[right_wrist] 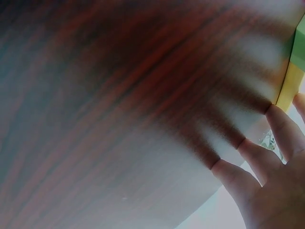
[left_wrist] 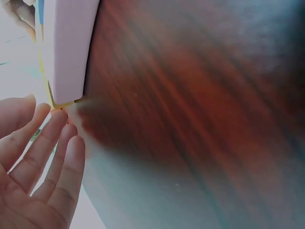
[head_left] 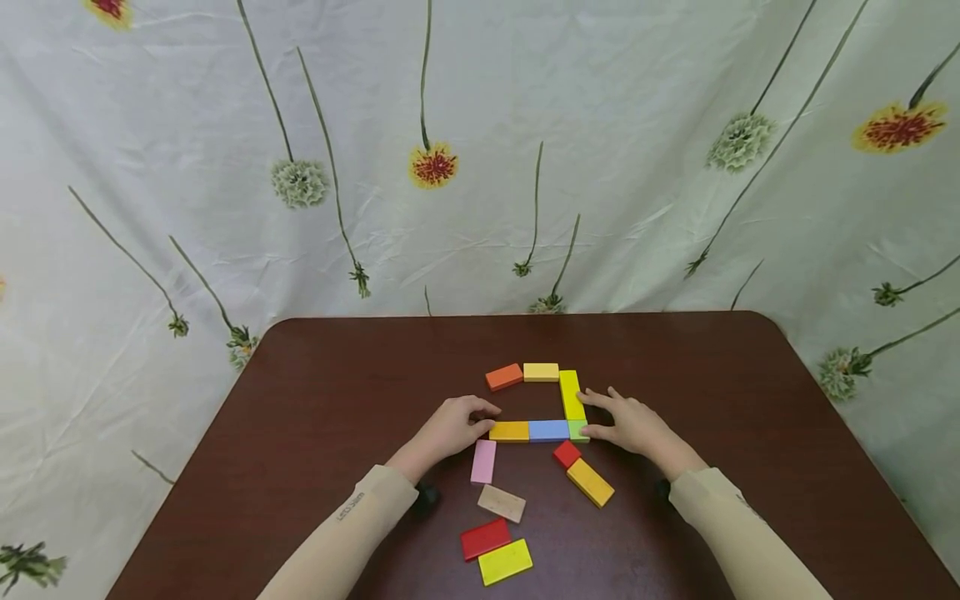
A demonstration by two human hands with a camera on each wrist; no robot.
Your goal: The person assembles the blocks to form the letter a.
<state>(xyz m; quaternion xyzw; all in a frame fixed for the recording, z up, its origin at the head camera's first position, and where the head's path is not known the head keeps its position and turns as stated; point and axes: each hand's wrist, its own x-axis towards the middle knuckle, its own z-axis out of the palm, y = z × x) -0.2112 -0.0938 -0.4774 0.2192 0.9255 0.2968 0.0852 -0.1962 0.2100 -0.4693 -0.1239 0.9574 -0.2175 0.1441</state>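
Observation:
A row on the table joins an orange-yellow block (head_left: 509,432), a blue block (head_left: 548,431) and a small green block (head_left: 578,430). From the green one, a long yellow block (head_left: 572,395) runs toward the far side. My left hand (head_left: 453,427) is at the row's left end, its fingertips right at the orange-yellow block; in the left wrist view its fingers (left_wrist: 61,157) are nearly straight. My right hand (head_left: 632,422) is spread at the other end, thumb at the green block and a fingertip at the long yellow one. Its extended fingers (right_wrist: 238,176) show in the right wrist view.
Farther back lie an orange-red block (head_left: 504,377) and a pale yellow block (head_left: 541,372). Nearer are a pink block (head_left: 483,462), a wooden one (head_left: 502,503), a red one (head_left: 485,539), a yellow one (head_left: 506,562), a small red one (head_left: 567,453) and an orange one (head_left: 590,482).

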